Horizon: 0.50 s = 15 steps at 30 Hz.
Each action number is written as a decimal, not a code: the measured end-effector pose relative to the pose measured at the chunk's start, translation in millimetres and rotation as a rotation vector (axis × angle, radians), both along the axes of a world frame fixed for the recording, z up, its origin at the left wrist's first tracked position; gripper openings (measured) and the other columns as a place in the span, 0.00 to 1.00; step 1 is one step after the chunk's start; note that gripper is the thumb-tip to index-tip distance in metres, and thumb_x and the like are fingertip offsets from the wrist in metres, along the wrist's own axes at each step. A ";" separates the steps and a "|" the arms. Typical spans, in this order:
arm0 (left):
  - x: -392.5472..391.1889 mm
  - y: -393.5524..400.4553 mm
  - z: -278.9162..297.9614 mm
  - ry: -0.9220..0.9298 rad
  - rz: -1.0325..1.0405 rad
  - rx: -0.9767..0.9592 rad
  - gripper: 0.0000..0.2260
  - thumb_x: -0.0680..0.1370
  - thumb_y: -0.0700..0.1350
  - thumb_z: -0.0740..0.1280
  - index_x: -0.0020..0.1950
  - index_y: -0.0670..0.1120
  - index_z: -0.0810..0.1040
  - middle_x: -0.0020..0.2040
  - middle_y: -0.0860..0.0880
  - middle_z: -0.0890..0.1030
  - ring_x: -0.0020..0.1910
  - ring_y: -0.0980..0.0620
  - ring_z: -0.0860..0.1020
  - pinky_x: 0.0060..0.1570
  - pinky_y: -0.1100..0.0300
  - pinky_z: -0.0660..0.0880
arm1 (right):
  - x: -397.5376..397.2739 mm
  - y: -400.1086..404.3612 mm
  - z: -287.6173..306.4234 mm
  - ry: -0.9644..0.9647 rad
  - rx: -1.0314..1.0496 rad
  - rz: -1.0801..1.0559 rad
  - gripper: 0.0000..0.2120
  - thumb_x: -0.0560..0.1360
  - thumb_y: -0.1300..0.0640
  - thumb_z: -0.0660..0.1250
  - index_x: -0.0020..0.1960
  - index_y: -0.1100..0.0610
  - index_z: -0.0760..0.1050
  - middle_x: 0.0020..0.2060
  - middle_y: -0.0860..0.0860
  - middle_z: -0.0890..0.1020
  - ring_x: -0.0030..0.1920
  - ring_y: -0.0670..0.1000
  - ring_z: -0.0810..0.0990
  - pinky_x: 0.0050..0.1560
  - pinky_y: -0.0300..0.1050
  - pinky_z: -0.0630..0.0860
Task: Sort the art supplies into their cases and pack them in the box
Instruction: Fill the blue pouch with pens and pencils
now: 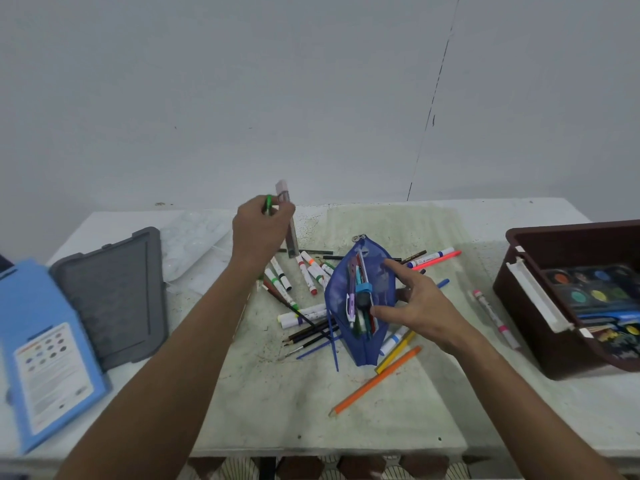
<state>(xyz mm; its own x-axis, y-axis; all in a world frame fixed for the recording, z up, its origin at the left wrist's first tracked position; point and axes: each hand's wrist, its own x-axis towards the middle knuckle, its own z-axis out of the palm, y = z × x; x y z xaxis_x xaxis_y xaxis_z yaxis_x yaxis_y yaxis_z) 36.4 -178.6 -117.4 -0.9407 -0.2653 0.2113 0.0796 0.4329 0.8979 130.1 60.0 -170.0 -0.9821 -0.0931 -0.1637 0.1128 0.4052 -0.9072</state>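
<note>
We see the left hand raised over the far side of the surface, its grip pinching a ruler and a green pen; the ruler's lower end hangs just above the scattered markers. The right hand has its grip spread, thumb and fingers touching the open blue pouch, which lies mid-surface with pens inside. Pencils lie left of the pouch, an orange pencil nearer us. At right a brown box holds a paint palette. At left lie a grey case and a blue case.
</note>
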 end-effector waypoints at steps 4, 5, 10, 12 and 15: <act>18.5 21.3 14.3 -0.340 -0.383 -0.044 0.13 0.74 0.49 0.68 0.42 0.37 0.80 0.37 0.44 0.77 0.30 0.51 0.70 0.29 0.60 0.69 | 0.5 -3.5 -0.7 0.005 -0.026 -0.002 0.42 0.67 0.61 0.77 0.75 0.53 0.60 0.59 0.44 0.79 0.51 0.45 0.82 0.53 0.50 0.81; 23.4 27.6 11.6 -0.427 -0.449 -0.089 0.14 0.74 0.49 0.68 0.41 0.37 0.80 0.36 0.45 0.77 0.29 0.51 0.70 0.28 0.62 0.68 | 0.8 -3.8 -0.7 0.005 -0.025 0.000 0.42 0.66 0.61 0.77 0.75 0.53 0.60 0.60 0.44 0.79 0.51 0.45 0.82 0.53 0.51 0.80; 36.3 52.4 -10.7 -0.578 -0.542 -0.176 0.13 0.68 0.50 0.70 0.34 0.41 0.74 0.30 0.44 0.69 0.24 0.50 0.64 0.26 0.61 0.63 | 5.0 -4.5 2.4 0.019 -0.027 0.002 0.40 0.67 0.64 0.75 0.74 0.53 0.61 0.54 0.40 0.80 0.48 0.43 0.83 0.45 0.39 0.80; 36.9 59.9 -14.5 -0.575 -0.545 -0.209 0.13 0.67 0.50 0.70 0.33 0.41 0.74 0.30 0.43 0.69 0.26 0.49 0.65 0.27 0.59 0.64 | 7.1 -5.2 3.2 0.022 -0.033 -0.004 0.40 0.67 0.65 0.75 0.74 0.54 0.61 0.54 0.40 0.80 0.48 0.43 0.83 0.46 0.40 0.80; 33.4 69.9 -15.9 -0.566 -0.512 -0.315 0.14 0.67 0.49 0.70 0.31 0.42 0.70 0.27 0.45 0.69 0.25 0.49 0.64 0.29 0.59 0.63 | 8.8 -6.3 2.4 0.022 -0.035 -0.011 0.42 0.66 0.64 0.75 0.75 0.53 0.60 0.53 0.41 0.81 0.48 0.45 0.83 0.50 0.44 0.81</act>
